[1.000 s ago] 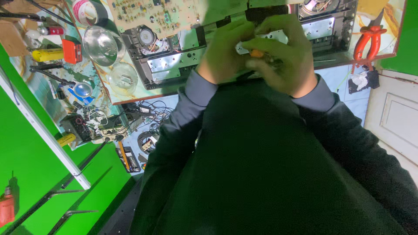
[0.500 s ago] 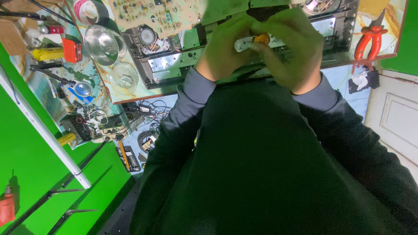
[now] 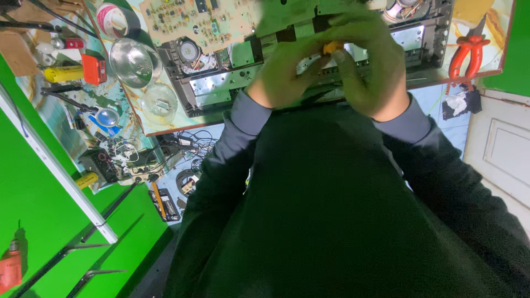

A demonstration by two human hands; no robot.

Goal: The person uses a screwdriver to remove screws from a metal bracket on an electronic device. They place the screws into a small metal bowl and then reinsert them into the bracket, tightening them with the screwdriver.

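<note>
Both my hands are raised together over an opened black electronic device (image 3: 221,83) on the workbench. My left hand (image 3: 284,74) and my right hand (image 3: 370,69) meet with curled fingers around a small orange piece (image 3: 333,47); only its tip shows between the fingertips. The hands are blurred, and I cannot tell what the piece belongs to. A green circuit board (image 3: 187,22) lies just beyond the device. My dark sleeves and torso fill the lower half of the view.
Red-handled pliers (image 3: 469,52) lie at the bench's right end. To the left are a shiny metal bowl (image 3: 132,60), a clear glass dome (image 3: 160,102), a tape roll (image 3: 113,19), a yellow cylinder (image 3: 63,73) and an orange box (image 3: 94,69). Tangled cables (image 3: 182,146) sit below.
Both hands have risen further over the device, still together. The pale strip seen between them earlier no longer shows; only the orange tip remains visible.
</note>
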